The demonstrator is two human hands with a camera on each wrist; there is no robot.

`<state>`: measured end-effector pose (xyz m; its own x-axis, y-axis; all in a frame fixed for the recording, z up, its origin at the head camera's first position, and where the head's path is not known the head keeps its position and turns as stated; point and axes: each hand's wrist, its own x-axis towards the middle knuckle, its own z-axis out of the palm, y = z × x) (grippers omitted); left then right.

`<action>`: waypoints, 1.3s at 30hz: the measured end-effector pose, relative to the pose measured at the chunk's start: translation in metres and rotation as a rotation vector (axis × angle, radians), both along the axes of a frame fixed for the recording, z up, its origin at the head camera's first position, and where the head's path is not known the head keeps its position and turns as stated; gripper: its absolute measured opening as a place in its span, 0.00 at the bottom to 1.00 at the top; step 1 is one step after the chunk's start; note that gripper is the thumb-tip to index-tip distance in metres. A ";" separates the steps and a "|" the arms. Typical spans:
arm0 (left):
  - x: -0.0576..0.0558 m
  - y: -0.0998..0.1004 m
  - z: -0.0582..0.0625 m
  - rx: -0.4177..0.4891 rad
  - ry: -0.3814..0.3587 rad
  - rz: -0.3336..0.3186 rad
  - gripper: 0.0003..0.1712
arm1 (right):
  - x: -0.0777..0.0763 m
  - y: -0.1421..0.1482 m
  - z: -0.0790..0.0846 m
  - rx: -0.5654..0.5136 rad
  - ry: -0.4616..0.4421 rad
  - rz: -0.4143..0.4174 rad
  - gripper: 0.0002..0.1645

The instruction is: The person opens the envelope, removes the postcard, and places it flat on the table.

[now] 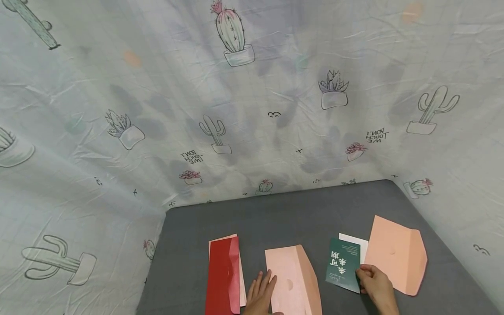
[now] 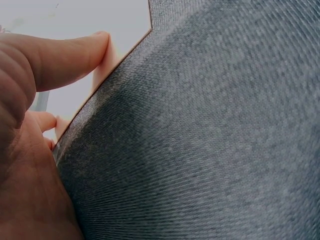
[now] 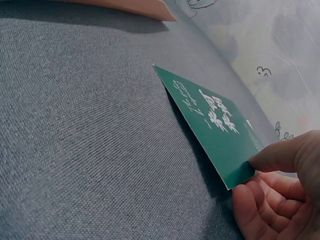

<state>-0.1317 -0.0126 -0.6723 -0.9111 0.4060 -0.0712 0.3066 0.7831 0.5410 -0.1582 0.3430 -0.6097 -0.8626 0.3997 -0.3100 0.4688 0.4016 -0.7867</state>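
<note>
A green card (image 1: 343, 265) with white writing is pinched at its near right corner by my right hand (image 1: 376, 284), thumb on top and fingers beneath. In the right wrist view the card (image 3: 210, 130) slants, its near edge raised off the cloth. My left hand (image 1: 261, 294) rests with straight fingers at the left edge of a pink envelope (image 1: 293, 280), whose flap is unfolded to the right. The left wrist view shows the thumb (image 2: 75, 60) touching the envelope (image 2: 125, 30).
A red envelope (image 1: 218, 275) lies on the left over pink ones. On the right are a white card (image 1: 354, 239), partly covered by the green one, and another pink envelope (image 1: 395, 253). Patterned sheeting (image 1: 275, 87) surrounds the grey table (image 1: 275, 214).
</note>
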 end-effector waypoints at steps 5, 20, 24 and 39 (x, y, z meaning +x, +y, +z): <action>-0.001 0.000 0.004 -0.003 -0.008 -0.002 0.60 | -0.001 0.000 0.002 -0.013 0.001 0.005 0.24; 0.001 -0.001 -0.001 -0.031 0.027 0.012 0.55 | -0.003 -0.001 -0.010 0.015 0.008 -0.059 0.22; 0.001 -0.001 -0.002 -0.035 0.027 0.010 0.54 | -0.003 -0.001 -0.014 0.030 0.023 -0.069 0.22; 0.001 -0.001 -0.003 -0.024 0.018 0.016 0.54 | -0.003 -0.002 -0.016 0.034 0.066 -0.135 0.28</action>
<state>-0.1310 -0.0136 -0.6754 -0.9188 0.3896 -0.0638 0.3037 0.8006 0.5165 -0.1612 0.3409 -0.6255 -0.8183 0.5230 -0.2384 0.4679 0.3652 -0.8048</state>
